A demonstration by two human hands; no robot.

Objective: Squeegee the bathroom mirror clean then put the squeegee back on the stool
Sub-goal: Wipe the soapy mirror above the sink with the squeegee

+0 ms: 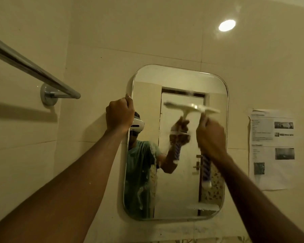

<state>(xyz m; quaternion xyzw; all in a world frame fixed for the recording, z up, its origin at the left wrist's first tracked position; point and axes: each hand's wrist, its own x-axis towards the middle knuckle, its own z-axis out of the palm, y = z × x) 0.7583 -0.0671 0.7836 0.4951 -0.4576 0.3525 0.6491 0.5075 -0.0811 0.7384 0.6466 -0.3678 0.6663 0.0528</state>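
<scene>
A rounded rectangular mirror (179, 190) hangs on the tiled wall ahead. My right hand (211, 137) is shut on a squeegee (206, 169) with a white head and a blue-and-white striped handle. Its blade lies against the upper part of the glass, blurred by motion. My left hand (119, 116) grips the mirror's upper left edge, fingers curled around the rim. The glass reflects a person, the squeegee and a door. Wet streaks show on the lower left of the glass. No stool is in view.
A chrome towel rail (33, 71) juts out from the wall at upper left, close to my left arm. Printed paper sheets (270, 148) are stuck to the wall right of the mirror. A ceiling light (226, 25) glows above.
</scene>
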